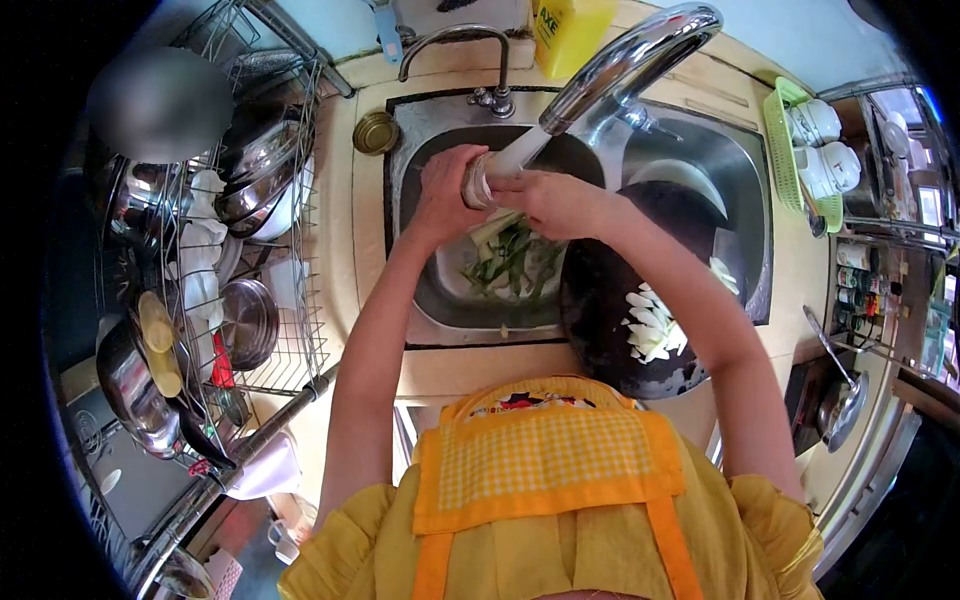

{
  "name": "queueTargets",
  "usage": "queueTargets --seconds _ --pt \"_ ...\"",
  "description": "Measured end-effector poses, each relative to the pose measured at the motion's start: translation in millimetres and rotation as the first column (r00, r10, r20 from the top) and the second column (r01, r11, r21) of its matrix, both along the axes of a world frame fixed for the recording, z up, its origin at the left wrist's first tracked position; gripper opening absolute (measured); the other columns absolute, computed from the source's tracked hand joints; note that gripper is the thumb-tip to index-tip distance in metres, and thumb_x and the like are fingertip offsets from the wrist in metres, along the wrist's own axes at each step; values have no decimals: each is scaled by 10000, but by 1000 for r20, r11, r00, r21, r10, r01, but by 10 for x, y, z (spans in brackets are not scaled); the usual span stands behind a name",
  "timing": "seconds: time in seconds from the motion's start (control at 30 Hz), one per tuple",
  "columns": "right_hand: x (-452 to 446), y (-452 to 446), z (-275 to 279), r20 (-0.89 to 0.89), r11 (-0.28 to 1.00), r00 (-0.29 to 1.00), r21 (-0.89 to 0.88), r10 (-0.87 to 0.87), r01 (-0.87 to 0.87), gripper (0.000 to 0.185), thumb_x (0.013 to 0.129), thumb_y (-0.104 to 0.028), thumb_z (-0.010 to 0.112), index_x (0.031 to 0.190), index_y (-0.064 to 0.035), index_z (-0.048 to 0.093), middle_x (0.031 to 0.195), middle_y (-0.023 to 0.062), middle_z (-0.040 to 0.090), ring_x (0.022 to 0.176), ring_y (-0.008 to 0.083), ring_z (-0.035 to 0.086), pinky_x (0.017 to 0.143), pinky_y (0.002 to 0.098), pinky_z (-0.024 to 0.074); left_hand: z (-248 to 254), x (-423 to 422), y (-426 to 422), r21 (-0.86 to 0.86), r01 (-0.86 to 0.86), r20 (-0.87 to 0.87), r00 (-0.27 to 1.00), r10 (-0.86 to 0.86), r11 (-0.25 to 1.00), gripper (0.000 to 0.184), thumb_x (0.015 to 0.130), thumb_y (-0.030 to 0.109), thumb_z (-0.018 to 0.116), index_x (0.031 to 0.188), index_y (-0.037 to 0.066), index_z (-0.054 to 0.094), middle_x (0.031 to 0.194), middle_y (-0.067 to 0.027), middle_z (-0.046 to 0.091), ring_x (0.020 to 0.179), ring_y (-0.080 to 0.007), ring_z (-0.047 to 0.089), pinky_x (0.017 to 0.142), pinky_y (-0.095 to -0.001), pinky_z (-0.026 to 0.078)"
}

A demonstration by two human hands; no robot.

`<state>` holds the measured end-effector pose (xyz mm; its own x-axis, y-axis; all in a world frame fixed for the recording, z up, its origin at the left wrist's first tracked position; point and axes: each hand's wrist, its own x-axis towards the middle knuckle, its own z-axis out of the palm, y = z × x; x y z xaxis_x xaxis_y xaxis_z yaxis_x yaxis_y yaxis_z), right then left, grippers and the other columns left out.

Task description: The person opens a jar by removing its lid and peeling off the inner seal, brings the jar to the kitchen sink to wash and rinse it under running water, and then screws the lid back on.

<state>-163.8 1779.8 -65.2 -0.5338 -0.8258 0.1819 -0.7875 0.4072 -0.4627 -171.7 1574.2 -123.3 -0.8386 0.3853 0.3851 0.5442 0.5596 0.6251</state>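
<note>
Water runs from the large chrome faucet point(640, 60) onto a small round jar-like container point(478, 181) above the left basin. My left hand point(447, 192) is wrapped round the container's left side. My right hand point(555, 203) touches its right side, with fingers bent at the rim; whether they hold anything else is hidden. Below them, green peels or leaves point(515, 262) lie in the left sink basin point(440, 310). Under my right forearm, a round black board point(610, 300) bears pale sliced pieces point(655, 325).
Left of the sink stands a wire rack point(300, 345) of pans and bowls. A metal lid or tin point(376, 133) lies by the sink's left corner. Behind are a thin faucet point(455, 32) and a yellow bottle point(570, 38). A green basket point(785, 150) with white cups is at right.
</note>
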Motion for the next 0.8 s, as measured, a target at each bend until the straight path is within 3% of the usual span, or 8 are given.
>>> queueTargets --seconds 0.07,0.17,0.27,0.47,0.57,0.67,0.77,0.8 --pt "-32 5 -102 -179 997 981 22 78 -75 292 701 -16 605 992 -39 598 1085 90 605 1011 277 592 905 353 469 71 17 -7 -48 31 -43 999 -33 998 701 556 176 784 1190 117 491 1157 -88 526 1090 -309 490 944 -438 357" --pt "-187 -12 -210 -313 929 906 322 285 -181 226 747 -97 588 970 -71 612 1053 66 623 998 228 596 881 325 472 68 30 100 -73 38 -151 987 -49 997 683 556 164 770 1184 122 503 1151 -77 517 1083 -304 485 949 -449 350" --pt "-152 -90 -265 -441 876 855 480 274 -33 187 769 -155 565 936 -97 627 996 54 640 964 200 603 835 310 477 84 9 120 -111 21 -248 968 -48 994 683 555 154 760 1187 122 505 1145 -71 506 1076 -297 480 954 -466 343" --pt "-198 -206 -486 -600 915 781 392 176 94 120 735 -128 594 835 -91 649 916 76 654 905 219 626 768 334 498 126 -50 69 -212 30 -248 965 -83 977 775 496 152 794 1200 80 479 1184 -101 489 1104 -321 473 961 -477 358" --pt "-168 -243 -474 -100 900 995 434 12 33 99 700 -116 620 783 -73 652 863 104 661 815 261 645 719 366 516 61 -44 66 -184 62 -179 979 -96 981 766 518 156 794 1214 115 477 1169 -75 494 1103 -294 474 975 -491 334" --pt "-127 -258 -415 -31 932 999 360 -40 48 93 668 -99 636 750 -57 649 821 124 661 750 292 650 683 386 524 -25 -23 54 -159 63 -149 985 -87 985 798 528 167 806 1245 134 458 1176 -63 493 1119 -285 468 992 -500 317" --pt "-182 -289 -336 62 888 993 457 -99 60 105 686 -105 629 770 -43 643 817 119 665 737 294 655 674 391 528 -56 26 73 -104 29 -69 997 -36 994 835 540 190 821 1278 137 432 1208 -83 482 1153 -298 450 1005 -505 312" --pt "-211 -267 -344 7 920 999 389 -41 35 103 698 -106 624 776 -41 642 811 110 665 738 292 655 673 388 530 -55 46 85 -81 11 -31 999 -13 997 846 547 199 825 1289 139 424 1220 -92 477 1165 -303 442 1010 -506 311"
